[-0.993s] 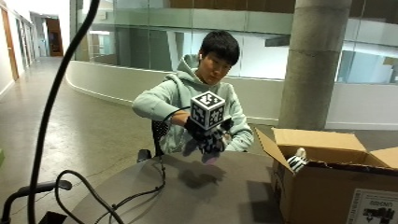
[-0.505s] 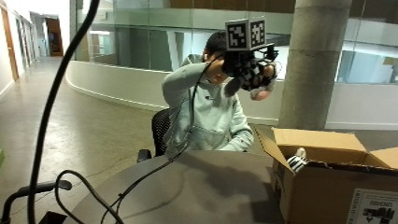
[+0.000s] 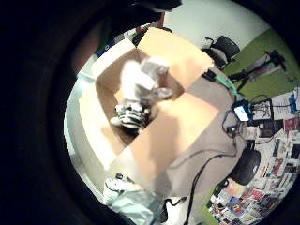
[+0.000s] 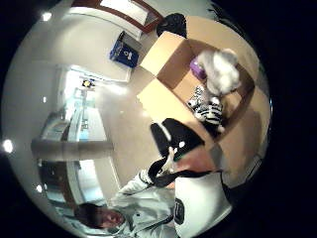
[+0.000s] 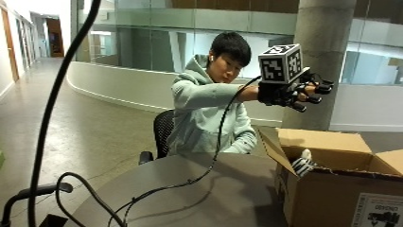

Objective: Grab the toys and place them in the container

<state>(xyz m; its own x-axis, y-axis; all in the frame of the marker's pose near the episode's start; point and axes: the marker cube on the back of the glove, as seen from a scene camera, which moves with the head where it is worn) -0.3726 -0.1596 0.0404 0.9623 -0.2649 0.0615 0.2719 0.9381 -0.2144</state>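
My gloved right hand (image 5: 293,92) is stretched out high above the open cardboard box (image 5: 327,189) at the table's right side. Its fingers are spread and hold nothing. A zebra-striped toy (image 5: 304,163) pokes up inside the box near its open flap. The palm views look straight down into the box (image 3: 183,126): a white plush toy (image 3: 140,77) lies beside the zebra-striped toy (image 3: 131,115). In the thumb side view a purple toy (image 4: 198,67) shows behind the white plush toy (image 4: 220,69), with the zebra-striped toy (image 4: 208,106) beside them in the box (image 4: 163,99).
The grey round table (image 5: 189,203) carries a black cable (image 5: 170,189) that runs up to the glove. The box's flaps (image 5: 318,139) stand open. A black chair (image 5: 162,130) is behind the table and a concrete pillar (image 5: 324,38) behind the hand.
The hand rose from the table with a purple toy, then swung right to above the box. Its fingers have spread and the toy is no longer in them.
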